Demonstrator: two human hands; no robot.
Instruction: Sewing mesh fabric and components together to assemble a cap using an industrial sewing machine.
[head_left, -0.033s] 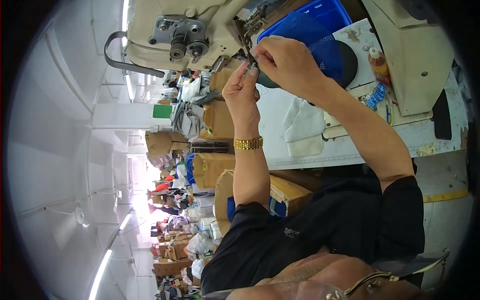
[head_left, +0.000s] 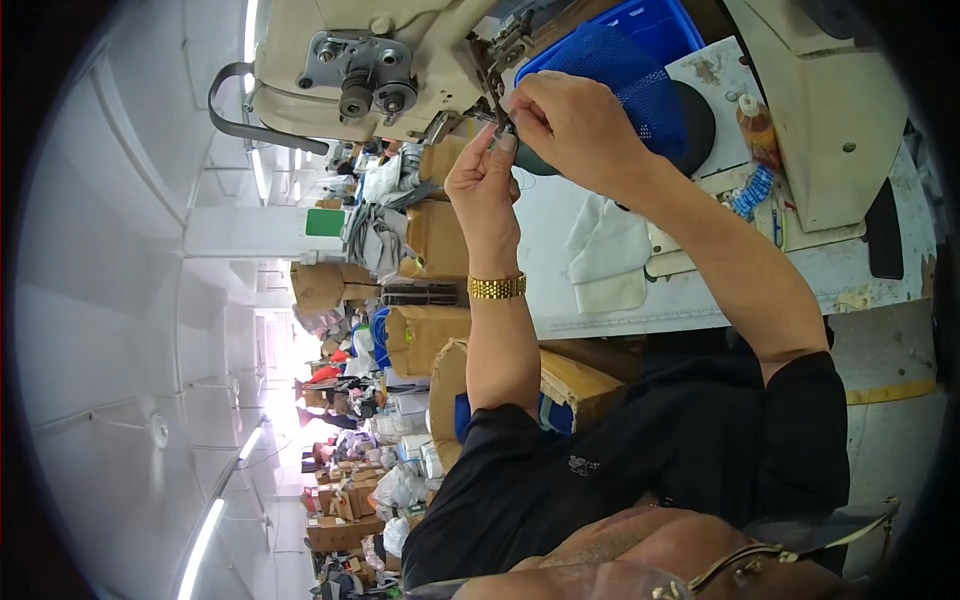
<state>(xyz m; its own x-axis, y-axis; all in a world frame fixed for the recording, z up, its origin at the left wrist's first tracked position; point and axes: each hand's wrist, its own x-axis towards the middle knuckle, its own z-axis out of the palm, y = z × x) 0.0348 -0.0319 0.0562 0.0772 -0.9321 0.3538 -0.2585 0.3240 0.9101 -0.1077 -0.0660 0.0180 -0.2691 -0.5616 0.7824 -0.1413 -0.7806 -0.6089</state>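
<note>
The needle assembly [head_left: 490,82] is sited at twelve o'clock from the left hand [head_left: 485,178], ten from the right hand [head_left: 590,130], both pinched, contents undeterminable.

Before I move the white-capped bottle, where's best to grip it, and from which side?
Probably mid-body on the bottle, below its white cap, coming from picture-left. The rounded body looks easy to wrap; the beige machine housing crowds its right, and a blue-and-white bundle lies by its lower end. I can't tell whether it stands or leans.
</note>
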